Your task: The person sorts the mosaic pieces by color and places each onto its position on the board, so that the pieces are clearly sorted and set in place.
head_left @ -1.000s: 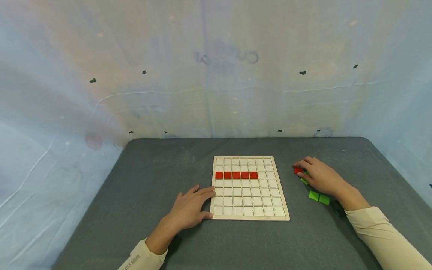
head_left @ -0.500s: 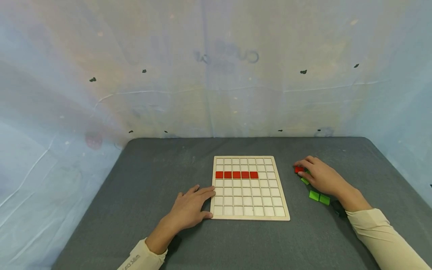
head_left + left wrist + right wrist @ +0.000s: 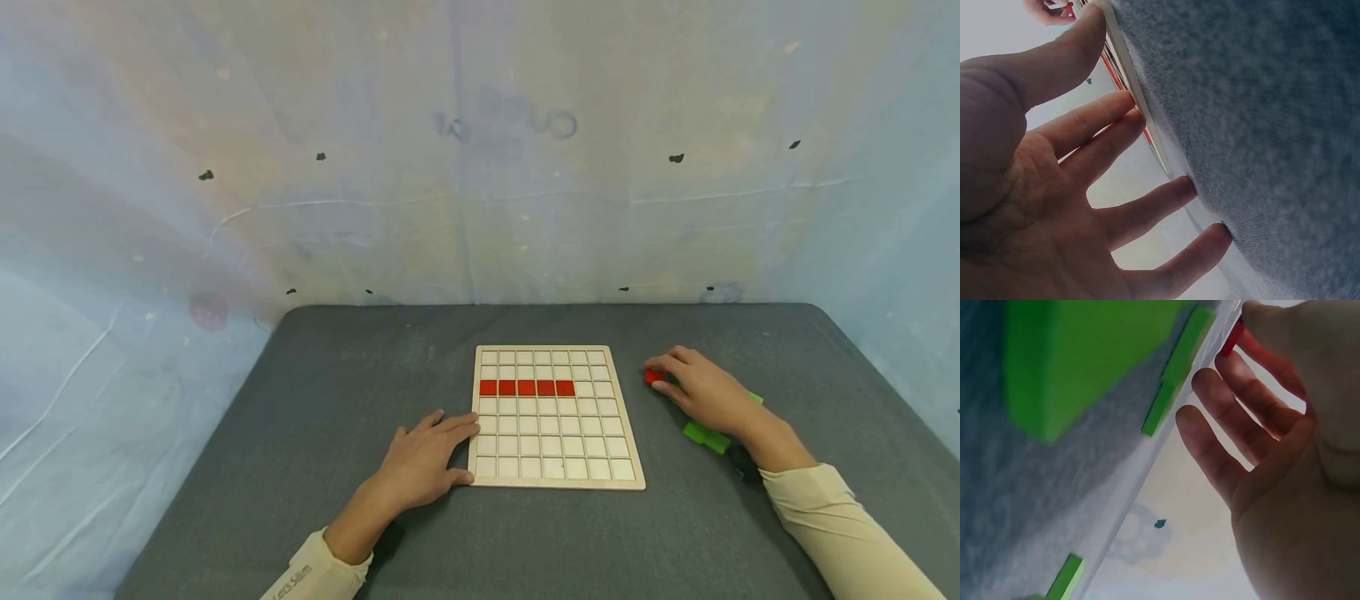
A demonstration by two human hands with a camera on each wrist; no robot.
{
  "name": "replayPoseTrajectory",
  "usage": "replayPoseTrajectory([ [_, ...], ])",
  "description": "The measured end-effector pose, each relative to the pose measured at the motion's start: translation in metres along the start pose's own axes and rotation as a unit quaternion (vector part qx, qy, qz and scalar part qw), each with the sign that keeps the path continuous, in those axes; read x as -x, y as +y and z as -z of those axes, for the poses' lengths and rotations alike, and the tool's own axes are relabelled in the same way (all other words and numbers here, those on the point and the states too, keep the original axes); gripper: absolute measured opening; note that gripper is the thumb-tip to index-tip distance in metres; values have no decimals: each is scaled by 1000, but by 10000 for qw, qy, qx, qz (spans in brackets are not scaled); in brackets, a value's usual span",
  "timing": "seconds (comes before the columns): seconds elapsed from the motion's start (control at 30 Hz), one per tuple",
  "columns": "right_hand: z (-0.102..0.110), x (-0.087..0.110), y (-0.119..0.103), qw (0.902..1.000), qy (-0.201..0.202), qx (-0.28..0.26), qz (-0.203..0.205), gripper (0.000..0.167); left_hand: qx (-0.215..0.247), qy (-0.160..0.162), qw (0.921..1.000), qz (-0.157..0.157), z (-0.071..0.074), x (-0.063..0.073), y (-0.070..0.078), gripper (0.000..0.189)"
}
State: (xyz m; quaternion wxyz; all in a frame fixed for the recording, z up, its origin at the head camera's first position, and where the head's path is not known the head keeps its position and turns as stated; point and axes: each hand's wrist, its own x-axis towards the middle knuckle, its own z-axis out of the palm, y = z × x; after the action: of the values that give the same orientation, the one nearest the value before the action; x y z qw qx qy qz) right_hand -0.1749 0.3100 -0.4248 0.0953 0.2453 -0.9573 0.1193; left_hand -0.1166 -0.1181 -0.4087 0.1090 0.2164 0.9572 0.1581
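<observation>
A pale wooden grid board [image 3: 551, 447] lies on the grey table, with a row of several red square tiles [image 3: 527, 387] in its third row from the far edge. My left hand [image 3: 420, 467] has its fingers spread, and its thumb and nearest fingertips touch the board's left edge. To the right of the board, my right hand [image 3: 705, 387] pinches a red tile [image 3: 652, 377] between thumb and fingers. In the right wrist view that tile [image 3: 1232, 339] shows at the fingertips, the other fingers loosely bent. Green tiles [image 3: 707, 437] lie under and beside the right hand, partly hidden by it.
Near the right wrist camera a large green tile [image 3: 1085, 362] looms, with more green tiles [image 3: 1175, 369] farther off. A dark object [image 3: 741, 463] is at the right wrist. The grey table [image 3: 360, 367] ends at a pale draped backdrop [image 3: 480, 208] behind and at the sides.
My right hand has shifted slightly left toward the board with the red tile, away from the green tiles. The left hand and the board stay where they were.
</observation>
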Motion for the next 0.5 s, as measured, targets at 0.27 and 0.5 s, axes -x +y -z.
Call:
replayPoseTrajectory([
  [0.27,-4,-7,-11,9999,-82,-47,35,32,60,15,10000,-9,1,0,1,66],
  [0.5,-7,-15,-22,9997,-241,-32,85,33,34,-17,10000,23,1,0,1,66],
])
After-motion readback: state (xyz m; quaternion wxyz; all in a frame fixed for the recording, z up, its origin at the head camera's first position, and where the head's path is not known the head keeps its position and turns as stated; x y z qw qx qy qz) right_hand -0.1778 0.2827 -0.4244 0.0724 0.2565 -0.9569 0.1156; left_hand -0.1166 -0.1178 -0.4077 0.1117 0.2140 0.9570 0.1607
